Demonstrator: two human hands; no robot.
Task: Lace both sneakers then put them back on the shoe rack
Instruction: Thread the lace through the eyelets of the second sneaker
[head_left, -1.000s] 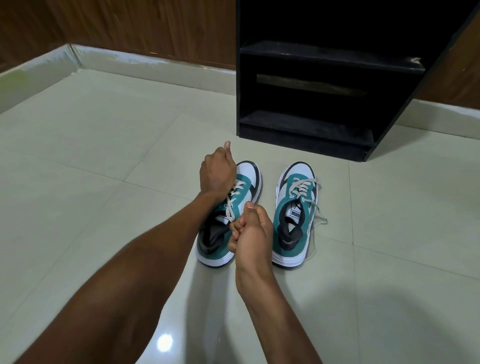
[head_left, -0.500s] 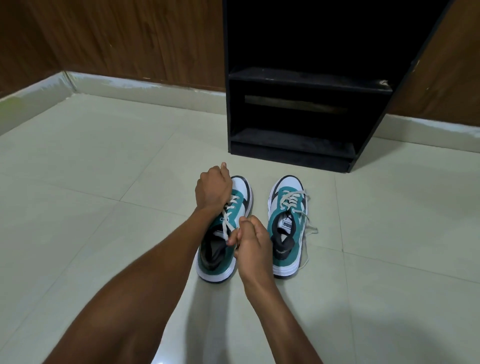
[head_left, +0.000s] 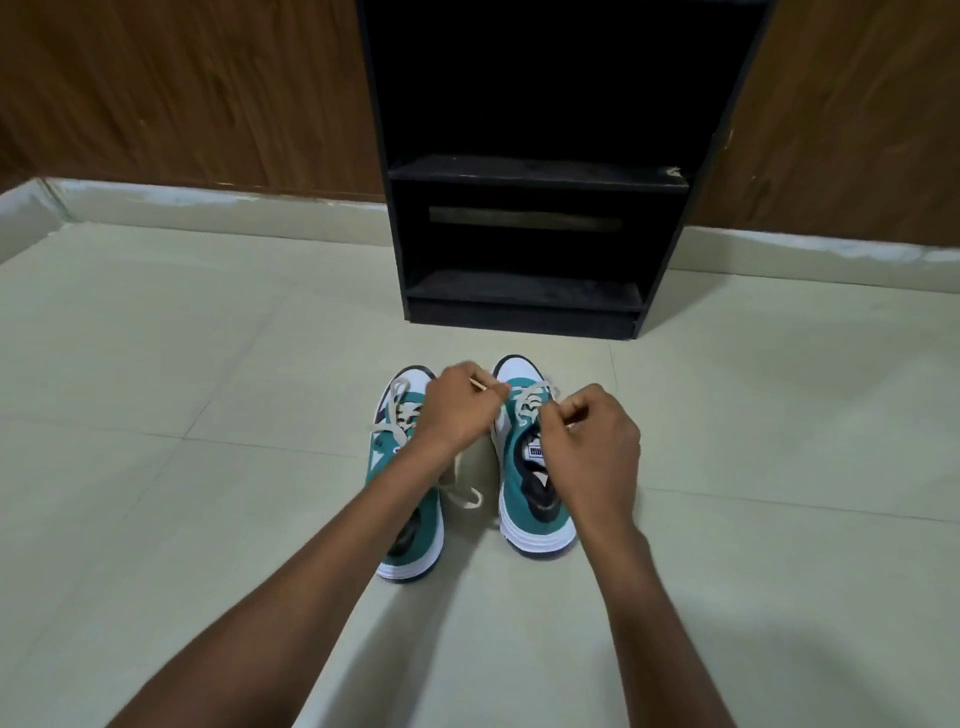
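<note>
On the tiled floor (head_left: 156, 364) just before the black shoe rack (head_left: 524, 296), the right sneaker (head_left: 530, 499) lies heel-to-toe pointing at the rack, directly under both hands, the left hand (head_left: 457, 410) and right hand (head_left: 597, 447) each pinched on a lace end (head_left: 535, 395), while the left sneaker (head_left: 410, 519) sits beside it.

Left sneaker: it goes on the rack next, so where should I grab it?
Grip the left sneaker at its open collar by the heel, coming from above and the near side: the heel faces the person and the collar gapes upward. Loose lace trails beside it.
</note>
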